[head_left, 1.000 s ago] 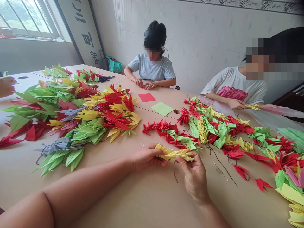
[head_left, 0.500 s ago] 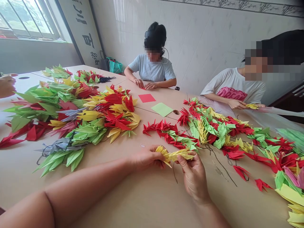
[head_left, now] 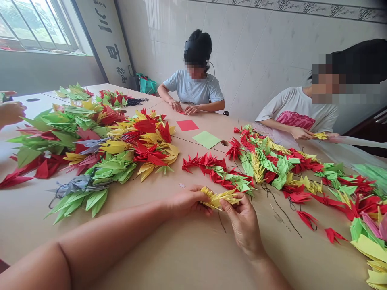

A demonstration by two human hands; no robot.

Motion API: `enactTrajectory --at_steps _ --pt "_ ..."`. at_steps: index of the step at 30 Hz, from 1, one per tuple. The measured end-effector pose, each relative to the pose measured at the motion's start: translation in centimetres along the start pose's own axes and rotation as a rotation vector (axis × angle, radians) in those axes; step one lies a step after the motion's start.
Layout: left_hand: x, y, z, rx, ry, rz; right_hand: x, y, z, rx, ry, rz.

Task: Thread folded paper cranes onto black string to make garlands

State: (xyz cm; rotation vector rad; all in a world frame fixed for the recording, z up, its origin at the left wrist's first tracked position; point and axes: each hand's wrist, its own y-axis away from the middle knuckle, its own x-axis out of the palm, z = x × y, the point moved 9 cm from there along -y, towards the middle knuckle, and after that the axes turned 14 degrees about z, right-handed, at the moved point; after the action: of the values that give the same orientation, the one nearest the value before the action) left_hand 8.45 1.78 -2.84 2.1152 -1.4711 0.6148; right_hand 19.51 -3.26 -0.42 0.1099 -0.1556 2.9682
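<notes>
Both of my hands hold a strand of folded yellow paper pieces (head_left: 218,198) low over the table's near middle. My left hand (head_left: 190,201) has its fingers closed round the strand's left end. My right hand (head_left: 243,221) pinches the right end between thumb and fingers. A thin dark thread (head_left: 221,221) hangs below the strand. Just beyond my hands lies a red and green folded-paper chain (head_left: 217,171). A red paper square (head_left: 187,125) and a green paper square (head_left: 206,139) lie flat farther back.
Piles of folded paper (head_left: 115,161) cover the table's left side. Long paper chains (head_left: 281,165) spread over the right, with loose threads near them. Across the table one person (head_left: 196,88) handles red paper; another (head_left: 298,108) holds yellow pieces. Someone's hand (head_left: 12,110) shows at the left edge.
My right hand has shifted slightly left, closer to my left hand, along the yellow strand. The hand at the left edge has come a little farther into view.
</notes>
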Motion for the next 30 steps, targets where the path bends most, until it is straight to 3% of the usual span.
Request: enactTrajectory --at_steps 7,13,19,25,30 --pt "-0.17 -0.03 0.34 -0.035 0.002 -0.013 0.34 -0.07 -0.08 0.02 -0.014 0.046" --pt "0.54 0.02 -0.01 -0.002 0.015 0.051 -0.15 -0.07 -0.14 0.021 -0.033 -0.013" --pt "0.67 -0.07 -0.33 0.022 -0.137 0.083 0.02 -0.06 -0.3 0.009 -0.024 0.012" --pt "-0.13 -0.16 -0.5 0.025 -0.267 0.037 0.63 -0.14 -0.22 0.001 0.0 0.09" --pt "0.23 -0.08 -0.27 0.025 -0.181 0.045 0.23 -0.1 -0.52 0.034 0.0 0.025"
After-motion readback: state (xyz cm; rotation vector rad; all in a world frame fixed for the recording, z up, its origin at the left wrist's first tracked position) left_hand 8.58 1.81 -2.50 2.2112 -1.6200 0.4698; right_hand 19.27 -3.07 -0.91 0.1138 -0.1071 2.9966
